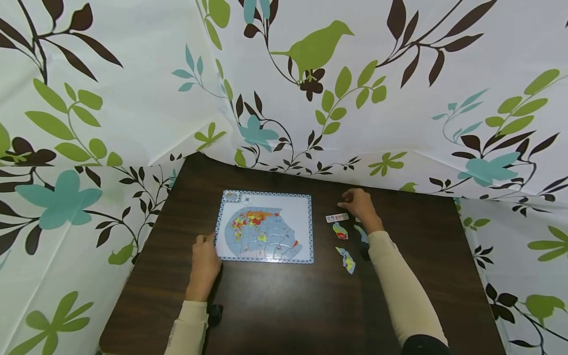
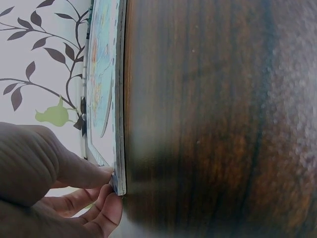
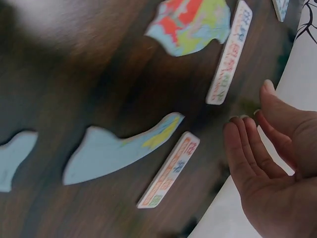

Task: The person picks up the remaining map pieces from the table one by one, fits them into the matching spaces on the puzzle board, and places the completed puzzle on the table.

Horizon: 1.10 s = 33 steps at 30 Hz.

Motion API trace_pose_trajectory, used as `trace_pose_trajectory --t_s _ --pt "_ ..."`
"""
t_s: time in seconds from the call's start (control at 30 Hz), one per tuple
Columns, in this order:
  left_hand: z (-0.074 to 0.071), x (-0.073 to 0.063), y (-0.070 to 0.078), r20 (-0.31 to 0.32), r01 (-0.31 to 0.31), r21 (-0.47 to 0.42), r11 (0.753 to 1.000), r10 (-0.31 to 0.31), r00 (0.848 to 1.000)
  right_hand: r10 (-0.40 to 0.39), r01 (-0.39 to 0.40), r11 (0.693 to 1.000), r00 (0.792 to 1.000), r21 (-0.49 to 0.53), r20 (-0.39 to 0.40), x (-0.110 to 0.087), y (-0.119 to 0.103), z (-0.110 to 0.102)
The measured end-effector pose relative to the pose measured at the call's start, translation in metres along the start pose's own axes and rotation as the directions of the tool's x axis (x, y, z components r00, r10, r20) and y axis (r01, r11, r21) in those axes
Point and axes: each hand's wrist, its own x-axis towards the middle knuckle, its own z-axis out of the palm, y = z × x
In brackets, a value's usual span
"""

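A world map jigsaw puzzle with a dotted blue border lies flat on the table, its right side partly unfilled. My left hand pinches the near left corner; in the left wrist view the thumb and fingertips meet at the board's edge. My right hand hovers just beyond the loose pieces, fingers loosely bent, nothing visible between them. Near it lie a long title strip, a shorter strip, a red-and-green map piece and a curved blue piece.
Closer to the person lies another map piece. A blue piece is cut off at the right wrist view's left edge. The dark wooden table meets a leaf-and-bird patterned sheet along its back and sides.
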Motion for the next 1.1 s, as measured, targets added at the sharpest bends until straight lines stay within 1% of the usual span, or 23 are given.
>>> trace_pose_trajectory --t_s 0.1,0.37,0.57,0.67,0.77,0.83,1.03,1.1 --pt "-0.001 -0.001 0.0 0.004 0.001 -0.003 1.0 -0.001 1.0 -0.012 0.012 1.0 0.999 -0.02 0.033 -0.001 0.006 0.0" --pt "0.0 0.0 -0.001 -0.01 -0.015 -0.02 1.0 0.014 1.0 -0.053 0.055 0.998 0.994 -0.02 0.094 -0.009 0.017 0.0" --pt "0.001 0.0 -0.005 -0.002 -0.011 -0.029 1.0 0.011 1.0 -0.107 0.114 0.992 0.989 -0.063 0.104 -0.015 0.021 0.006" --pt "0.002 0.0 -0.005 0.0 -0.005 -0.025 1.0 0.005 1.0 -0.158 0.167 0.981 0.983 -0.101 0.089 -0.018 0.022 0.01" --pt "0.002 0.0 -0.004 -0.008 -0.005 -0.021 1.0 0.005 1.0 -0.22 0.225 0.965 0.974 -0.135 0.053 -0.021 0.024 0.015" --pt "0.003 0.001 -0.004 -0.01 -0.003 -0.014 1.0 0.003 1.0 -0.25 0.25 0.955 0.968 -0.159 0.025 -0.023 0.026 0.018" --pt "0.003 0.001 -0.003 0.005 0.019 -0.006 1.0 -0.019 1.0 -0.289 0.277 0.941 0.956 -0.192 -0.039 -0.03 0.03 0.024" --pt "0.003 0.001 -0.002 0.008 0.024 -0.006 1.0 -0.024 1.0 -0.295 0.281 0.941 0.954 -0.188 -0.052 -0.03 0.032 0.025"
